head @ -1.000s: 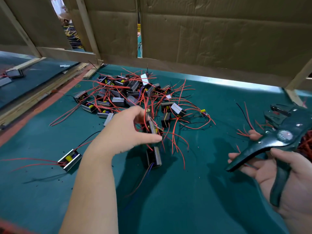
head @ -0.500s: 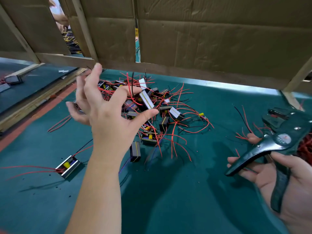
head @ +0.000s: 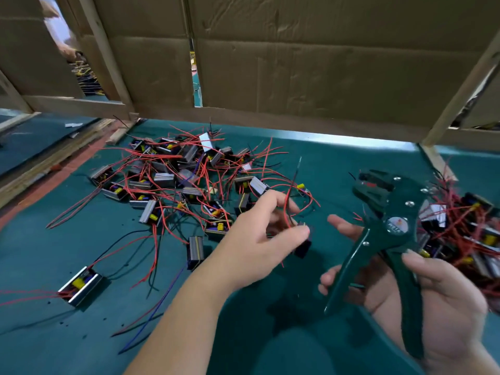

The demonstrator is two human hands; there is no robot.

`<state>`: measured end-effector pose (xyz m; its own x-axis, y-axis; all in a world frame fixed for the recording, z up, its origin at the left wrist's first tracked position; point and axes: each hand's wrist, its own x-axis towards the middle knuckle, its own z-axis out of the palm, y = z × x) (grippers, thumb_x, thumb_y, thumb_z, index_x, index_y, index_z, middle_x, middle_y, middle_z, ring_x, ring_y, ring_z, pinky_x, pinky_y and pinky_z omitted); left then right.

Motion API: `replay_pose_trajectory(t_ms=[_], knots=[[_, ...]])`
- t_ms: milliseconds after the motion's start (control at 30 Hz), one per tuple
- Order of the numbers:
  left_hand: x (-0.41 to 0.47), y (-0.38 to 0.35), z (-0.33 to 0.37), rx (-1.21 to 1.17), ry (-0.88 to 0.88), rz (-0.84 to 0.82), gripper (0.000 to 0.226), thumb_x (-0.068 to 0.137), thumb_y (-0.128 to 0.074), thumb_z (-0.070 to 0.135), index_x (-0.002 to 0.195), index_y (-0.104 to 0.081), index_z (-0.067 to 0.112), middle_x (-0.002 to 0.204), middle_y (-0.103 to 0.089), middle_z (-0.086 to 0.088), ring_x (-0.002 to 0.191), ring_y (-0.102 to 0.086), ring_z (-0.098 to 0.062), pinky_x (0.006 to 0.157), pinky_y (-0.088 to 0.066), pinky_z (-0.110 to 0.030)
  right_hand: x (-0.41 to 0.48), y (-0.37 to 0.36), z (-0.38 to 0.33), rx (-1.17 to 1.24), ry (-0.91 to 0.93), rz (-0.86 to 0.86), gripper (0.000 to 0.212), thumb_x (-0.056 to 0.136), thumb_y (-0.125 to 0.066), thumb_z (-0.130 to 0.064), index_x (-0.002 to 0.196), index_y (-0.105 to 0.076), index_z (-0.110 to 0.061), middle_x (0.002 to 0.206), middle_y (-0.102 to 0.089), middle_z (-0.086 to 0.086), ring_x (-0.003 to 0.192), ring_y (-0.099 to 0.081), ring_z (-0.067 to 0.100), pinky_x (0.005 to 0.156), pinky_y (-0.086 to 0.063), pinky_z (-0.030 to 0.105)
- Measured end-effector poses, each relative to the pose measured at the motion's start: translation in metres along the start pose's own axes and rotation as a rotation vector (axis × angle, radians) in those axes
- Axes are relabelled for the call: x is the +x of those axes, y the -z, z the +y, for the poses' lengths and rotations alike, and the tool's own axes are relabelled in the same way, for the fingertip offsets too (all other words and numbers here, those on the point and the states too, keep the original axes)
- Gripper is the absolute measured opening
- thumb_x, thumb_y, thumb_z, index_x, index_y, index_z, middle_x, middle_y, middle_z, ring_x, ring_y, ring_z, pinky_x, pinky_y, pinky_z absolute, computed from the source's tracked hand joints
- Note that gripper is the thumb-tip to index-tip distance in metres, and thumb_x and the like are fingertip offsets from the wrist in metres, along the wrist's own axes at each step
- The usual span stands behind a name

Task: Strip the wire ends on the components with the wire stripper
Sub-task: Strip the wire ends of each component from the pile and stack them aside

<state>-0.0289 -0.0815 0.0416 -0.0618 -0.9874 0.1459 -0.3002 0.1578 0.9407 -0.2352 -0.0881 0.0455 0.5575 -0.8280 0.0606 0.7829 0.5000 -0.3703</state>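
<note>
My left hand [head: 257, 239] pinches a small dark component [head: 303, 243] above the green table, its red and black wires [head: 290, 196] standing up between my fingers. My right hand [head: 438, 299] grips the dark green wire stripper [head: 389, 239] by its handles, jaws pointing up and away, just right of the held component. A big tangled pile of components with red wires [head: 178, 180] lies at centre left behind my left hand.
A second heap of components [head: 465, 228] sits at the right behind the stripper. Single components lie at the near left [head: 79, 285] and in the middle [head: 195, 251]. Cardboard walls on a wooden frame [head: 297, 71] close off the back of the green mat [head: 81, 334].
My left hand has come down from above the pile and moved right with one component, closer to the stripper. My right hand has brought the stripper inward and higher.
</note>
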Motion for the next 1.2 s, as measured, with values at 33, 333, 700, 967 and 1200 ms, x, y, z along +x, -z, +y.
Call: replay_pose_trajectory(t_ms=[33, 333, 700, 967, 1200], knots=[[0.002, -0.001, -0.001, -0.069, 0.023, 0.013, 0.015, 0.081, -0.054, 0.044, 0.089, -0.053, 0.031, 0.078, -0.061, 0.012, 0.072, -0.054, -0.006, 0.072, -0.043, -0.022, 0.001, -0.004, 0.001, -0.138, 0.029, -0.015, 0.065, 0.081, -0.064, -0.008, 0.128, -0.033, 0.025, 0.148, -0.015, 0.039, 0.09, -0.05, 0.067, 0.082, -0.033, 0.075], [0.008, -0.002, -0.006, -0.184, -0.056, 0.23, 0.019, 0.09, -0.054, 0.025, 0.089, -0.072, 0.019, 0.088, -0.075, -0.002, 0.087, -0.069, -0.015, 0.077, -0.052, -0.025, -0.005, -0.009, 0.004, -0.489, -0.066, 0.095, 0.084, 0.045, -0.087, -0.031, 0.112, -0.06, 0.012, 0.132, -0.052, 0.03, 0.069, -0.059, 0.056, 0.064, -0.05, 0.064], [0.009, -0.005, -0.001, -0.514, -0.002, 0.194, 0.019, 0.081, -0.061, 0.021, 0.098, -0.063, 0.011, 0.072, -0.074, -0.006, 0.067, -0.07, -0.016, 0.068, -0.052, -0.018, -0.002, -0.004, 0.014, -0.469, -0.096, 0.124, 0.083, 0.044, -0.086, -0.029, 0.112, -0.058, 0.012, 0.128, -0.055, 0.03, 0.07, -0.062, 0.052, 0.066, -0.051, 0.062], [0.008, -0.005, 0.001, -0.534, 0.134, 0.145, 0.014, 0.079, -0.061, 0.018, 0.068, -0.07, 0.021, 0.071, -0.072, -0.011, 0.042, -0.059, -0.017, 0.048, -0.048, -0.021, -0.001, 0.002, 0.016, -0.526, -0.048, 0.163, 0.076, 0.041, -0.088, -0.032, 0.104, -0.066, 0.004, 0.122, -0.058, 0.032, 0.072, -0.062, 0.053, 0.065, -0.053, 0.058], [0.009, 0.002, 0.0, -0.593, 0.275, 0.194, 0.014, 0.066, -0.055, 0.019, 0.054, -0.063, 0.018, 0.044, -0.049, -0.005, 0.032, -0.043, -0.016, 0.046, -0.048, -0.025, 0.0, 0.005, 0.017, -0.597, 0.004, 0.212, 0.079, 0.039, -0.088, -0.036, 0.104, -0.064, 0.002, 0.12, -0.061, 0.03, 0.074, -0.062, 0.052, 0.064, -0.054, 0.054]])
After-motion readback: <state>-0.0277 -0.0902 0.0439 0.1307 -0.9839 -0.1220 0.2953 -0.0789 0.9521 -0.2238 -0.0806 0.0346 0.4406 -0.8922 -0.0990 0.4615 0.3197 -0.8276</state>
